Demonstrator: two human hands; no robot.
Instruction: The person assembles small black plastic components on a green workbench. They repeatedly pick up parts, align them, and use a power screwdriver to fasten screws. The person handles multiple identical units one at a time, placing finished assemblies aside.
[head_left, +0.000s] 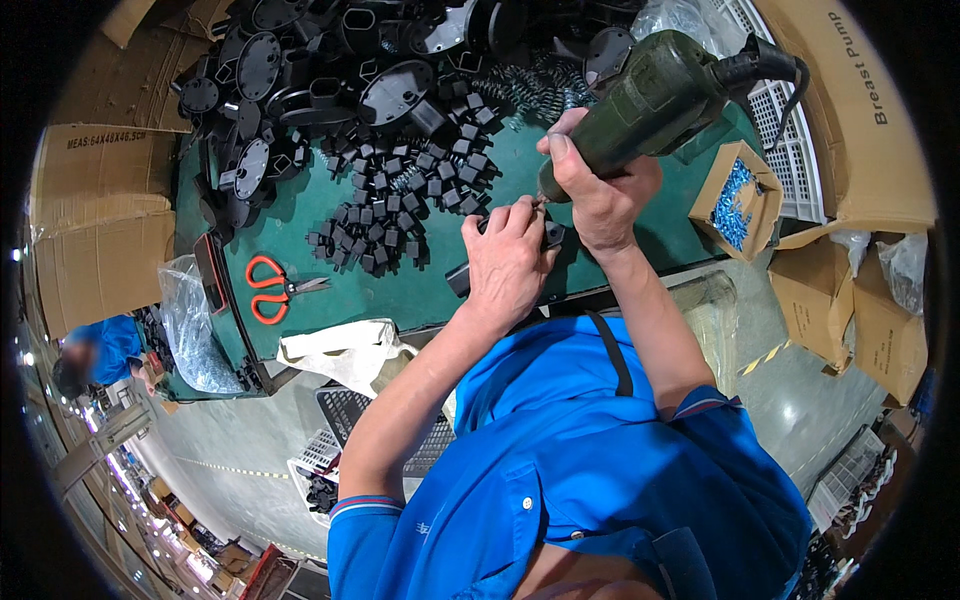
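Note:
My right hand [600,190] grips a green electric screwdriver [655,95], its tip pointing down at a black plastic part [552,238]. My left hand [508,258] holds that black part down on the green table [330,300], fingers pinched at the spot under the driver's tip. A pile of small black plastic pieces [400,200] lies just left of my hands. A black cable [790,70] leaves the driver's rear end.
Large black plastic parts [320,80] and metal springs [530,90] are heaped at the table's far side. Orange-handled scissors [275,288] lie at the left. A small carton of blue screws [738,195] sits at the right. Cardboard boxes [95,220] surround the table; another person in blue [100,350] is at far left.

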